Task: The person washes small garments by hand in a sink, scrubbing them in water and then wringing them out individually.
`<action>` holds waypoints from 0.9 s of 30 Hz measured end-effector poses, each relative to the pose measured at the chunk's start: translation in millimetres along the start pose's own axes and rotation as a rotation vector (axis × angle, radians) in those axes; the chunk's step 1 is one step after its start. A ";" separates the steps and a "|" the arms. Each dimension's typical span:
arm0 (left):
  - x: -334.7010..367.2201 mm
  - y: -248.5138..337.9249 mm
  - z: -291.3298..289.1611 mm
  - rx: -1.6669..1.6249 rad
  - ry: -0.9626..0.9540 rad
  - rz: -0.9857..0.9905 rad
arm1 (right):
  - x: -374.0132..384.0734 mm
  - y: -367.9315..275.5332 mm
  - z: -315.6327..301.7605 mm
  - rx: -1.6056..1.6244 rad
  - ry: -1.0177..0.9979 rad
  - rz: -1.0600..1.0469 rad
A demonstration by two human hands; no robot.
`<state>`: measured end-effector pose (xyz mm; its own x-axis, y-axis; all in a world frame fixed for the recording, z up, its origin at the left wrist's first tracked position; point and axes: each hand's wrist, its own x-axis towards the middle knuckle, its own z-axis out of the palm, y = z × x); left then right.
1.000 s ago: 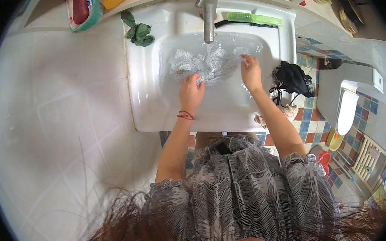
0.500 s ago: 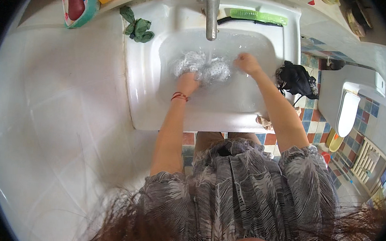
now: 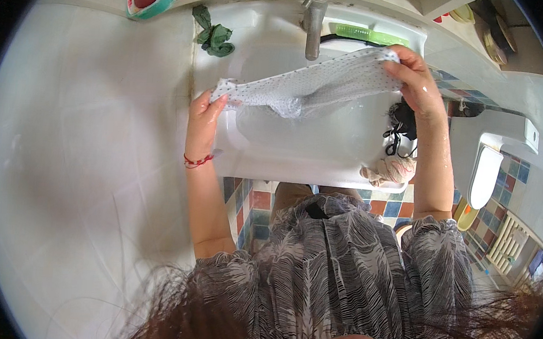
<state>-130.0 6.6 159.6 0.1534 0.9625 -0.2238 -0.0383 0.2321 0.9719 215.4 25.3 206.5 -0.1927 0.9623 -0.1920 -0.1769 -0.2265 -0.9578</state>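
A wet white cloth with small dark dots is stretched between my two hands above the white washbasin. Its exact kind of garment I cannot make out. My left hand, with a red string bracelet at the wrist, pinches the cloth's left end near the basin's left edge. At the upper right, my right hand grips the other end, raised higher than the left. The middle of the cloth sags toward the water. Behind it the metal tap points down into the basin.
Dark green cloth lies on the basin's back left corner. A green brush rests behind the tap. Black fabric with straps and a beige cloth bundle lie along the right rim. Farther right stands a white toilet.
The dotted cloth has come up out of the water and is now spread out. My left hand moved left, my right hand right and up, and the right one now grips the cloth.
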 end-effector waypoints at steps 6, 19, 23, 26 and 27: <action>-11.4 -40.7 -14.2 -0.340 -0.043 0.020 | -11.7 -7.6 -2.3 -0.376 -0.335 -0.161; -8.3 -131.1 50.1 1.056 -0.140 -0.371 | -28.2 161.4 8.7 -1.016 0.253 0.439; -7.2 -152.1 75.2 1.135 -0.113 -0.217 | -23.3 203.6 31.1 -1.350 0.181 0.526; 5.5 -164.7 85.3 1.248 -0.191 -0.235 | -18.7 220.7 37.5 -1.528 -0.077 0.629; 9.3 -167.9 85.9 1.249 -0.194 -0.235 | -17.0 232.5 31.7 -1.580 -0.150 0.545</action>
<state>-37.4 -35.4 0.5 0.1746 0.8561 -0.4864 0.9394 0.0031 0.3428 147.0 -48.5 -6.1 -0.0015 0.7849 -0.6196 0.9962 -0.0528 -0.0692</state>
